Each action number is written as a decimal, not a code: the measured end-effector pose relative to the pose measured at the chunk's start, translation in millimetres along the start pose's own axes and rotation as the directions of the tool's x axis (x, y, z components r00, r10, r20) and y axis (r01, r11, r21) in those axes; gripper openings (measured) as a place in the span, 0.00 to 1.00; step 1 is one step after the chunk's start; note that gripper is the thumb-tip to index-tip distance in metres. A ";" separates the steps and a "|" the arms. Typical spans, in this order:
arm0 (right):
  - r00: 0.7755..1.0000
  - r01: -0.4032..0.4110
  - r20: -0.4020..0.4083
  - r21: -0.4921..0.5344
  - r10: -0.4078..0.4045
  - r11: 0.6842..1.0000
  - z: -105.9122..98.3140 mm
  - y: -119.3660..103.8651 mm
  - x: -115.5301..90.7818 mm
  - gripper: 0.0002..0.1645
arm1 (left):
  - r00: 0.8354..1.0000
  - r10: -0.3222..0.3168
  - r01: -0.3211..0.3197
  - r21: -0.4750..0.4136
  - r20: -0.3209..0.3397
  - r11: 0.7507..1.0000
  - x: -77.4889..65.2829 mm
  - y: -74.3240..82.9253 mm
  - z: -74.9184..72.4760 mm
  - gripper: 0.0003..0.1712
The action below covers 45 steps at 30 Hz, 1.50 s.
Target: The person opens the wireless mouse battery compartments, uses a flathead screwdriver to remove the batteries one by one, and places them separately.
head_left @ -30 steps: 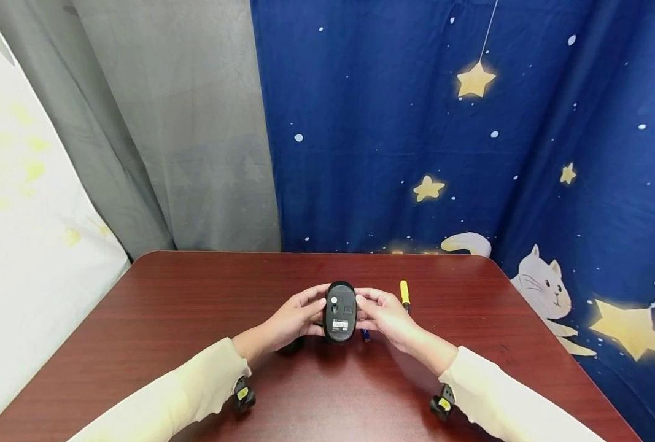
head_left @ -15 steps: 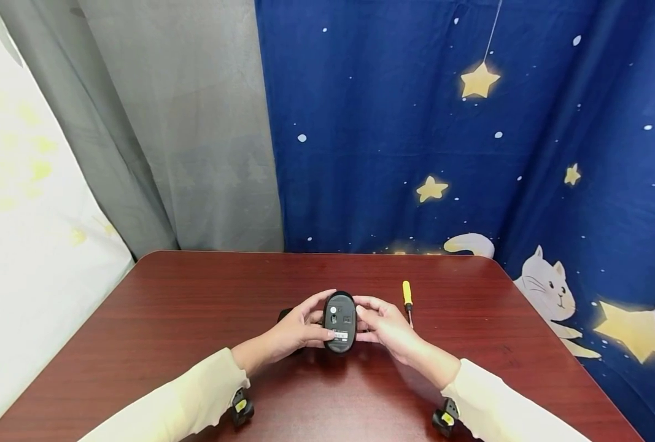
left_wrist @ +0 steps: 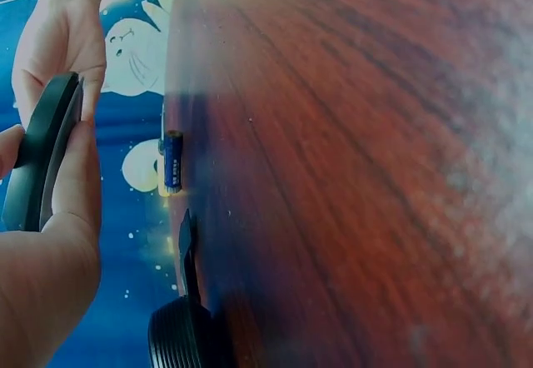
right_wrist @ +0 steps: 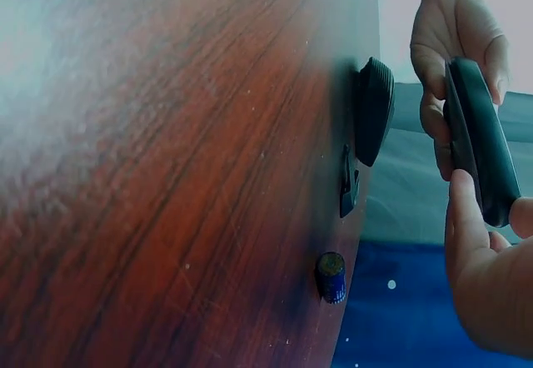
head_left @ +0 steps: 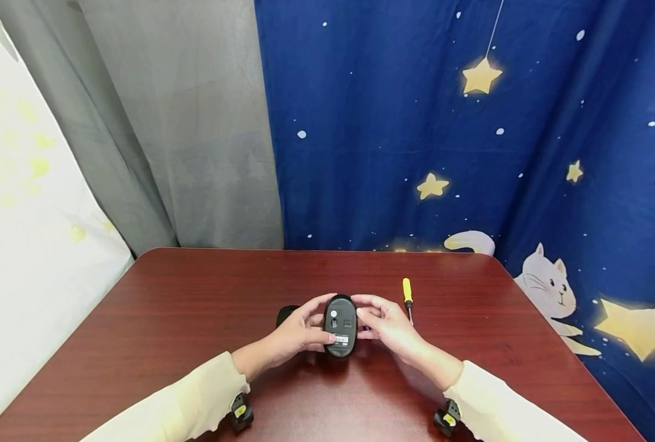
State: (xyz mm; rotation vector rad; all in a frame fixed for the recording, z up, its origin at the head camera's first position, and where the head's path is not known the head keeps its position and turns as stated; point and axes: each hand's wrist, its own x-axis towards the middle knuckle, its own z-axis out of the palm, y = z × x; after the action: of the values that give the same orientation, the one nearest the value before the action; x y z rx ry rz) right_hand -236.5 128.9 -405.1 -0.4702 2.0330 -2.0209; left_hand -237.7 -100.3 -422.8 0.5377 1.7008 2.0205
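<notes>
A black computer mouse point(head_left: 341, 341) is held up off the table between both hands, its underside with a white label facing the head camera. My left hand point(head_left: 296, 331) grips its left side, the thumb lying on the underside by the label. From the other side my right hand point(head_left: 390, 325) pinches the mouse's edge, thumb on the underside and fingers behind. In the right wrist view the mouse point(right_wrist: 487, 147) appears edge-on between the two hands.
Below the hands on the table lie a blue battery point(right_wrist: 331, 278), a small flat black piece point(right_wrist: 348, 186) and a black ribbed object point(right_wrist: 376, 110). A yellow-handled screwdriver point(head_left: 407, 291) lies to the right. Curtains hang behind the table point(head_left: 205, 288).
The mouse has come slightly lower and nearer. My left thumb has slid from the mouse's upper left edge down onto its underside by the label; the right hand still grips it.
</notes>
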 end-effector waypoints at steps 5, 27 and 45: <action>0.997 0.071 0.004 -0.092 -0.071 0.993 0.3 -1.3 3.4 0.24 | 1.000 0.004 -0.004 -0.007 0.001 1.000 -0.3 0.5 1.3 0.46; 0.989 0.146 0.031 -0.324 -0.143 0.935 1.7 -5.3 10.8 0.31 | 1.000 -0.017 0.017 -0.008 -0.004 1.000 -2.6 -2.7 3.3 0.46; 0.990 0.138 0.026 -0.296 -0.136 0.945 1.8 -8.0 10.1 0.27 | 0.999 -0.033 0.033 -0.013 0.005 0.999 -2.5 -0.6 4.1 0.45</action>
State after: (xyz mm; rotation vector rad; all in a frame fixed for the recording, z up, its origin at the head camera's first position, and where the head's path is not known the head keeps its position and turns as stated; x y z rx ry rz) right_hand -244.6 123.3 -396.6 -0.6909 2.3739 -1.7842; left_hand -233.3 -98.3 -422.7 0.5066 1.6816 2.0045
